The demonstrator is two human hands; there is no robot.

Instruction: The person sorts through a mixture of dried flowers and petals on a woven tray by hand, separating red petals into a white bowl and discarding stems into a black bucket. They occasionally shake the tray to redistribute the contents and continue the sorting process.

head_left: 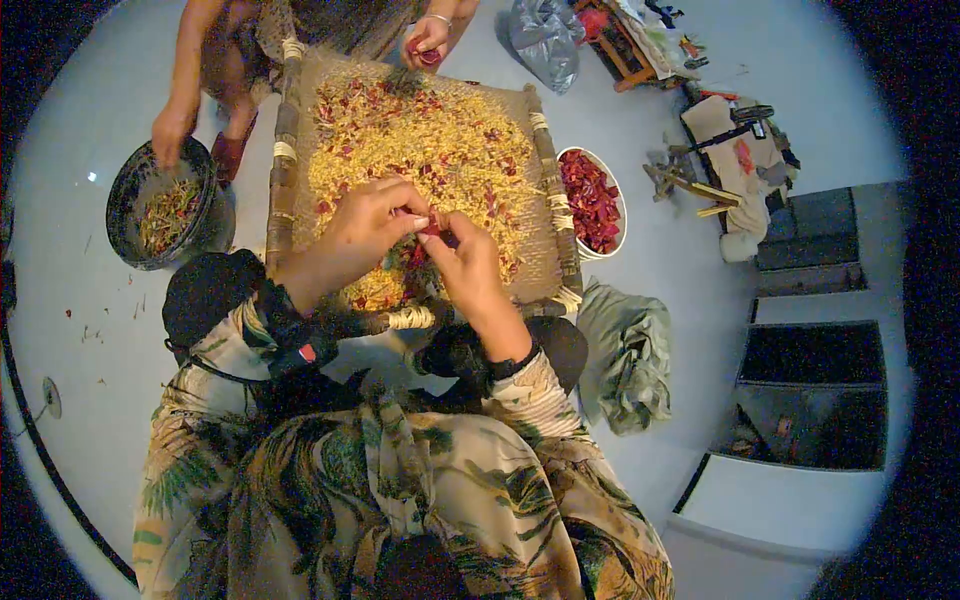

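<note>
My left hand and my right hand meet over the near half of a framed woven tray. Between their fingertips is a small dark red piece, pinched by both. Yellow bits mixed with red flakes cover the tray. Under my hands lies a darker heap of red and greenish pieces, partly hidden by them. To the right of the tray stands a white bucket of dark red pieces.
Across the tray, a co-worker's one hand reaches into a black bucket of plant scraps; the other holds something red. A grey plastic bag lies at the top, a pale green sack at the right.
</note>
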